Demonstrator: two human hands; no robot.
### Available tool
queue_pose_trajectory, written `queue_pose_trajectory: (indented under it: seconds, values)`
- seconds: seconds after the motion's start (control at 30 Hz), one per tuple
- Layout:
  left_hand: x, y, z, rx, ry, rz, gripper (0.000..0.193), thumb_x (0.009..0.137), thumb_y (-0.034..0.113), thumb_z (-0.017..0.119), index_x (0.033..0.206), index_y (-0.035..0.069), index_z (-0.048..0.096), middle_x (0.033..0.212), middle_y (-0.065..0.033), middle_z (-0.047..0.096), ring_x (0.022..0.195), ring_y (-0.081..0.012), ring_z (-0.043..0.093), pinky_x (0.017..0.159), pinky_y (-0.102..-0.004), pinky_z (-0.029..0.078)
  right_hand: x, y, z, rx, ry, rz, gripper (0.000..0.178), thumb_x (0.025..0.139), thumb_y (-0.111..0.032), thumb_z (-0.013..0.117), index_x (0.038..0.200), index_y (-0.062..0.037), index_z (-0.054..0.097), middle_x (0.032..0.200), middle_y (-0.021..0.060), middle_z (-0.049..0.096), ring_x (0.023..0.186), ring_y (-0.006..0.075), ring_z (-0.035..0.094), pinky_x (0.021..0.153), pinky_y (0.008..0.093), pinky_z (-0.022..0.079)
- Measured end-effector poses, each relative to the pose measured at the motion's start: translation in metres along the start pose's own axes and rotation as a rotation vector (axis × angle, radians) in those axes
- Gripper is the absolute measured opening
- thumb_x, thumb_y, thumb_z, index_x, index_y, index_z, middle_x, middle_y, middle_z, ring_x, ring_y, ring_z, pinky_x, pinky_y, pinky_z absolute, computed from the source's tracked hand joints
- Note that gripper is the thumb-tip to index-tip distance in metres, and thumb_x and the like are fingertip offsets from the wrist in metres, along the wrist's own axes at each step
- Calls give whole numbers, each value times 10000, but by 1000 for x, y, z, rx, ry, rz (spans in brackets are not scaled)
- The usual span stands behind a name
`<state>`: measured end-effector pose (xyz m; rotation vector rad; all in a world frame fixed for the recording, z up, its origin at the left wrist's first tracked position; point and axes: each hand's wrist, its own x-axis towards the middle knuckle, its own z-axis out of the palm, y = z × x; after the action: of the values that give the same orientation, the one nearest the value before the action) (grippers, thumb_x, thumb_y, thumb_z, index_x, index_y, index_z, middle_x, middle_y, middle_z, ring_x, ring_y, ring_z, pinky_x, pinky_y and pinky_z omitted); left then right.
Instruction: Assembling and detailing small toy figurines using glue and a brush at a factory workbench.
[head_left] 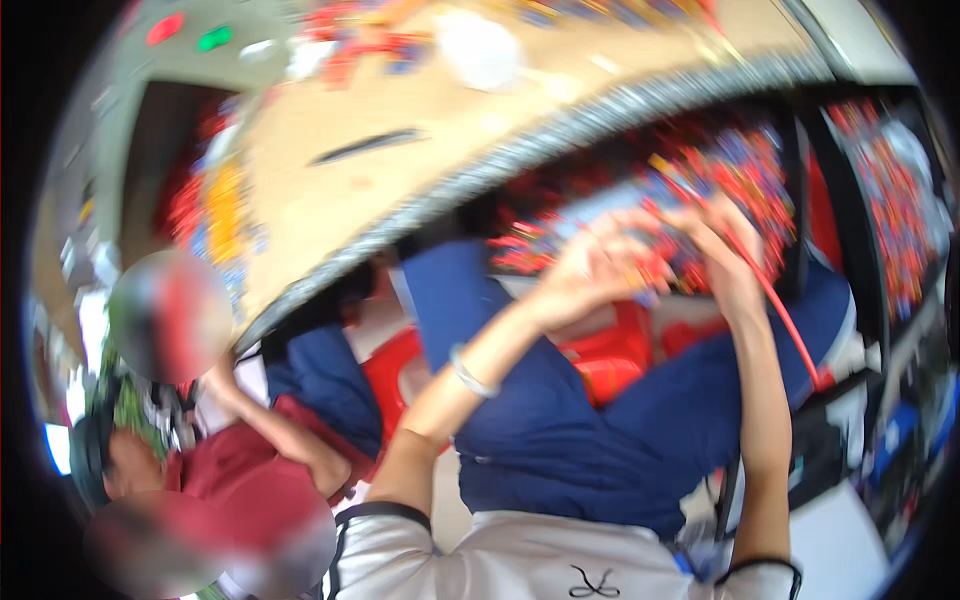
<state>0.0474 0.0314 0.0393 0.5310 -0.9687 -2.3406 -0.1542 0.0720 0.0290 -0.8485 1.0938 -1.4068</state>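
My left hand (605,262) is curled, palm partly up, over a black tray (795,215) heaped with small red, blue and yellow parts. Small red and yellowish pieces (652,270) sit in its fingers; blur hides their exact kind. Close beside it on the right, my right hand (730,245) has its fingers bent around a thin red cord or tube (785,315). From that hand the cord runs down past the right forearm toward the right thigh. The fingertips of both hands come near each other, and whether they touch is too blurred to tell.
Ahead is a tan tabletop (330,205) with a silvery padded edge (560,130), a dark pen-like tool (368,146) and piles of coloured parts. Another parts tray (895,215) stands at far right. A person in a maroon shirt (240,445) sits at left. Under me is a red stool (610,365).
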Motion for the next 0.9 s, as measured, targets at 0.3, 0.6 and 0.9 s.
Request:
queue_pose_trajectory:
  seconds: [0.3, 0.6, 0.9]
  values:
    - [-144, 146, -41, 100, 647, 875, 372, 845, 112, 646, 1173, 0, 512, 1076, -133, 612, 930, -235, 634, 746, -310, 544, -7, -18, -31, 123, -64, -46, 130, 915, -59, 531, 886, -105, 412, 900, 103, 631, 921, 152, 571, 900, 294, 396]
    - [-124, 426, -187, 602, 1109, 886, 423, 913, 116, 581, 1264, -50, 412, 1147, -135, 532, 1058, -244, 545, 850, -386, 492, -10, -2, -22, 129, -26, 18, 161, 883, -87, 576, 862, -115, 419, 861, 87, 634, 838, 125, 557, 804, 269, 402]
    - [-116, 206, -10, 1067, 1007, 1187, 234, 907, -29, 489, 1140, -45, 491, 929, -166, 624, 819, -206, 647, 706, -283, 554, 6, -16, -36, 167, 1, -60, 62, 894, -85, 545, 864, -70, 493, 852, 75, 594, 878, 155, 562, 830, 290, 408]
